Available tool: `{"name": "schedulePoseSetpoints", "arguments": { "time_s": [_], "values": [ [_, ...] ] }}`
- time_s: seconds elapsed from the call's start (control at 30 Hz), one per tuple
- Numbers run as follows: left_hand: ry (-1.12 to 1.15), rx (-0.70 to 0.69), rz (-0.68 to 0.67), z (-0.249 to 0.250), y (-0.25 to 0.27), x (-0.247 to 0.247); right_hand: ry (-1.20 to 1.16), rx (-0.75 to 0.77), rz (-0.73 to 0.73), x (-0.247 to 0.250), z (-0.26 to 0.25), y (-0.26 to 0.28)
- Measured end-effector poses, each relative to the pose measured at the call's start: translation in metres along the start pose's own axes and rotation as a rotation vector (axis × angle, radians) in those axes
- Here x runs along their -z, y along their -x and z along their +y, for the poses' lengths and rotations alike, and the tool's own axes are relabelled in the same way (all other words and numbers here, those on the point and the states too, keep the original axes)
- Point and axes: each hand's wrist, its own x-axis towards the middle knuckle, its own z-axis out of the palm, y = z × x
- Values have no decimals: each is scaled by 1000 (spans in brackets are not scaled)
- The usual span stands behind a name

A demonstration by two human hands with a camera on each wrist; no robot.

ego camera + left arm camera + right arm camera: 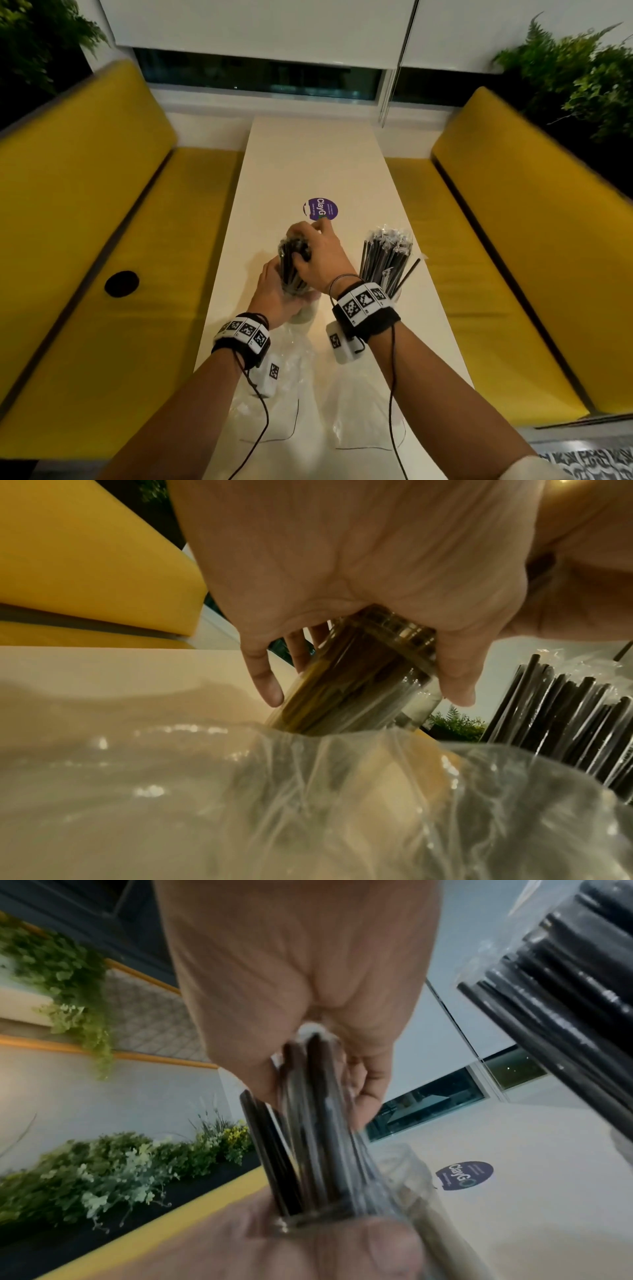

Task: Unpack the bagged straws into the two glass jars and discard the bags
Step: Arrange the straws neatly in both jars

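Note:
On the white table, my left hand grips the left glass jar around its neck; in the left wrist view the fingers and thumb wrap the jar. My right hand grips the top of a bundle of black straws that stands in this jar. In the right wrist view, that hand closes over the straw tops. The right jar holds several wrapped black straws.
Two empty clear plastic bags lie on the table's near end, under my wrists; one fills the left wrist view's foreground. A purple round sticker is beyond the jars. Yellow benches flank the table.

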Motion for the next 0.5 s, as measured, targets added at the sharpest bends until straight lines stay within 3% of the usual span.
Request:
{"name": "schedulePoseSetpoints", "arguments": {
  "time_s": [0.1,0.23,0.33,0.43,0.5],
  "values": [
    [16,-31,-7,1,2,0,-97,-36,206,3,3,1],
    [18,-34,-28,-13,-4,2,223,-129,8,4,3,10],
    [16,-22,-4,-23,-13,-1,80,-76,25,10,-4,-3],
    [-12,-20,11,-20,-16,-2,89,-18,-153,7,-9,-18],
    [-35,-18,3,-21,-16,-3,45,18,-94,10,-9,-22]
  ]
}}
